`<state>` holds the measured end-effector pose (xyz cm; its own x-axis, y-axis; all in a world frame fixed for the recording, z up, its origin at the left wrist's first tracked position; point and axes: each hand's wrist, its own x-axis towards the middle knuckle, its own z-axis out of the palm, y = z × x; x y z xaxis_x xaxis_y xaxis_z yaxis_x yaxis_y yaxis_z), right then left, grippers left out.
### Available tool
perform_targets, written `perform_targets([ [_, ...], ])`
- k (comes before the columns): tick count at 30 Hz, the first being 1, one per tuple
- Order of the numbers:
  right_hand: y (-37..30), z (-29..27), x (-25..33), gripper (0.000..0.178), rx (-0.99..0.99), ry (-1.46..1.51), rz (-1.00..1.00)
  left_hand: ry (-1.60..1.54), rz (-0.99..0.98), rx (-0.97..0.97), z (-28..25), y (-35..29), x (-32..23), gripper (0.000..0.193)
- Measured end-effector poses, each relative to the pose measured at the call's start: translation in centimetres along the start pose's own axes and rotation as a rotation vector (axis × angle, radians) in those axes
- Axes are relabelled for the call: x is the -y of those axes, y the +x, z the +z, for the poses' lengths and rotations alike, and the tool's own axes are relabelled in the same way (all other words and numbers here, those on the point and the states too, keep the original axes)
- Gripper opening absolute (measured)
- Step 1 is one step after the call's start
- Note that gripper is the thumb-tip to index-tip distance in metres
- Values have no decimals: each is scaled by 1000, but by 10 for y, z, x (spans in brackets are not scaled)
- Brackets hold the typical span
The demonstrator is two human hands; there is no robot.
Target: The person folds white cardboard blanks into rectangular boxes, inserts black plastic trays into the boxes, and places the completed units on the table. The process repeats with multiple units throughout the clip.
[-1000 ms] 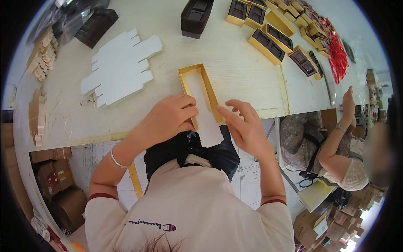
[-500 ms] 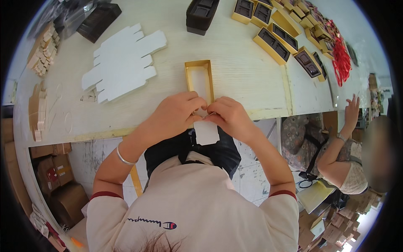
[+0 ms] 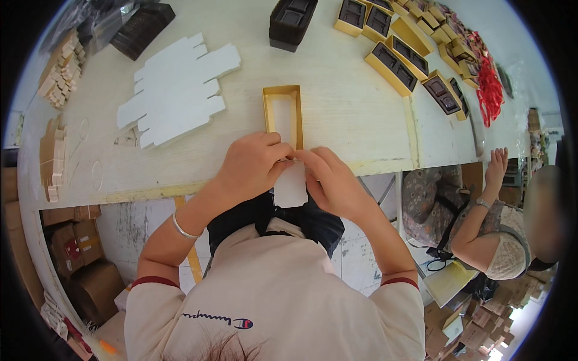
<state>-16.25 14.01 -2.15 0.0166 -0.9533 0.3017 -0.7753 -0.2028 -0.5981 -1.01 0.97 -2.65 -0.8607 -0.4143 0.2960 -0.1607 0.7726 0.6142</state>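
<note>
A partly folded carton box (image 3: 298, 123), gold walls around a white inside, lies at the table's front edge. Its far end stands upright and squared, while a white flap (image 3: 290, 186) hangs down at the near end over my lap. Pinching the near left corner, my left hand (image 3: 253, 165) has its fingers closed on the carton. My right hand (image 3: 337, 183) is at the near right corner, index finger laid along the near fold and the other fingers loosely bent. What lies under the fingertips is hidden.
Flat white carton blanks (image 3: 174, 90) are piled to the left. Black plastic trays (image 3: 292, 24) stack at the far middle, with more black trays (image 3: 142, 30) at far left. Gold boxes with black inserts (image 3: 391, 66) and red ribbons (image 3: 490, 90) occupy the right. A co-worker (image 3: 487, 222) sits at right.
My right hand has loosened from its pinch, its index finger now stretched across the near fold. The box has shifted slightly left. The co-worker's raised hand has lowered.
</note>
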Motion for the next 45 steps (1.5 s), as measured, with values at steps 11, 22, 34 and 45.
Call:
perform_targets([
  [11,5,9,-19,33,-148,171,-86,-322,-130,269,-28,11,2,19],
  [22,11,21,-2,25,-255,153,129,-351,-104,-49,-6,-1,8,25],
  [34,21,8,-1,17,105,-210,33,-77,-36,119,-11,-4,-1,11],
  [45,25,-43,-9,17,434,-83,-119,267,139,185,-69,31,4,73],
])
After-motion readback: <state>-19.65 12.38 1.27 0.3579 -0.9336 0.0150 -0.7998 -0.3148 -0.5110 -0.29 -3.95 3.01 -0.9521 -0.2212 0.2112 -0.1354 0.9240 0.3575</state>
